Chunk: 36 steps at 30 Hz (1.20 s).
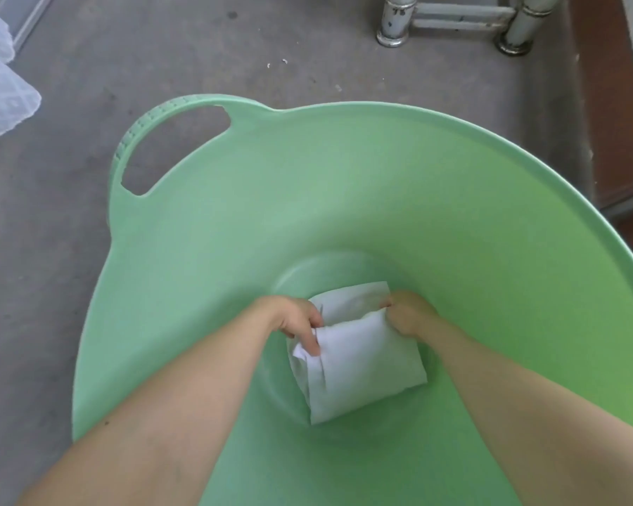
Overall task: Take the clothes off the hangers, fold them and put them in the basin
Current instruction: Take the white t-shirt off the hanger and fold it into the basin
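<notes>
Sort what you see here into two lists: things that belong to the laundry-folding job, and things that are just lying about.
Belongs to the job:
- folded white garment, gripped at both ends
- green basin, holding the garment
- left hand and right hand, both closed on the garment

Just lying about:
- metal frame legs on the concrete floor
- white fabric at the left edge
- brown ledge on the right

A large mint-green plastic basin (205, 220) sits on a grey concrete floor (88, 60), white-painted metal legs (395, 20) standing beyond.
</notes>
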Available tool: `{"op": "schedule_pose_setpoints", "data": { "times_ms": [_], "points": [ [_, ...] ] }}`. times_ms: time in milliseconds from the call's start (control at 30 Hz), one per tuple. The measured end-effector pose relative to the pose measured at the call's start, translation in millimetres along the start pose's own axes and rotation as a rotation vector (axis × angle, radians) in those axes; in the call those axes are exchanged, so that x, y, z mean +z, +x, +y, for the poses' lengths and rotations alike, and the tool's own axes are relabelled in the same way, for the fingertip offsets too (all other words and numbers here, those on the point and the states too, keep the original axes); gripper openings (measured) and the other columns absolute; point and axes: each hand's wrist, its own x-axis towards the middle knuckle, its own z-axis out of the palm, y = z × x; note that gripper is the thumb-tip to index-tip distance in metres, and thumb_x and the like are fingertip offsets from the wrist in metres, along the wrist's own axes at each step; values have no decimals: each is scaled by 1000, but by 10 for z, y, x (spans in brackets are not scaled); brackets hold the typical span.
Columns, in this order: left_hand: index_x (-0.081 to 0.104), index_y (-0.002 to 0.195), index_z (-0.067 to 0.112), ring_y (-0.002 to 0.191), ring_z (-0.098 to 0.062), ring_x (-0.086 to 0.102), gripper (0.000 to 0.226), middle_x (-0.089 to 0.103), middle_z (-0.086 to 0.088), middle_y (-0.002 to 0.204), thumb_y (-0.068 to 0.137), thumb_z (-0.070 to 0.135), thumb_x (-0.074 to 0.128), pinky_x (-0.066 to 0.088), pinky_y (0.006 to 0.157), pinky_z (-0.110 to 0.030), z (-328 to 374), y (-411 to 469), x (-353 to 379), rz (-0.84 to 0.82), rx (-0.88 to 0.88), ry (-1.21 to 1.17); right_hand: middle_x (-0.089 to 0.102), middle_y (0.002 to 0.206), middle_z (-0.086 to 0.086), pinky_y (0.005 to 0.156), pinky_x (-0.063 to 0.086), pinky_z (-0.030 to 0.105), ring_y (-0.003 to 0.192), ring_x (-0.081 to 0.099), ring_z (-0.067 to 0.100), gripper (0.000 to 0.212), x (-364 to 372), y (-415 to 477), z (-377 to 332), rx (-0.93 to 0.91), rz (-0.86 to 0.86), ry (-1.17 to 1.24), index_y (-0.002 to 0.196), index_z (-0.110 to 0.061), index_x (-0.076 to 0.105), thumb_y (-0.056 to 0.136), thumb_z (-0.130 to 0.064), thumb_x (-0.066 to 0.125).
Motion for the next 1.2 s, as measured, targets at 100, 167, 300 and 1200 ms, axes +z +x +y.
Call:
{"op": "schedule_pose_setpoints", "data": {
  "times_ms": [100, 167, 300, 1200],
  "points": [
    [63, 94, 18, 104, -19, 56, 22, 62, 7, 92, 76, 11, 73, 44, 98, -32, 40, -83, -219, -127, -2, -165, 64, 111, 14, 82, 44, 24, 105, 56, 23, 32, -118, 4, -39, 21, -11, 148, 90, -5, 69, 92, -3, 37],
    [60, 113, 14, 110, -23, 54, 32, 60, -2, 110, 83, 18, 69, 46, 95, -35, 13, -7, -288, 94, -50, -165, 56, 87, 10, 63, 35, 27, 88, 49, 20, 27, -167, 73, -36, 79, 113, 272, 68, -15, 52, 92, -8, 41],
    [49, 129, 4, 116, -28, 52, 37, 51, -14, 133, 94, 14, 52, 43, 90, -30, -85, 257, -153, 480, -101, -153, 55, 125, 10, 89, 42, 30, 113, 54, 27, 44, -43, 157, -46, 215, 117, 445, 130, -9, 45, 88, -17, 54],
    [35, 135, 20, 128, -28, 34, 53, 27, -7, 145, 87, 10, 55, 45, 87, -38, 64, 68, 580, 925, -299, 80, 26, 152, -2, 103, 37, 33, 135, 29, 25, 56, 223, -60, -112, -281, 281, -291, 136, -31, 46, 86, -5, 50]
  ]
}}
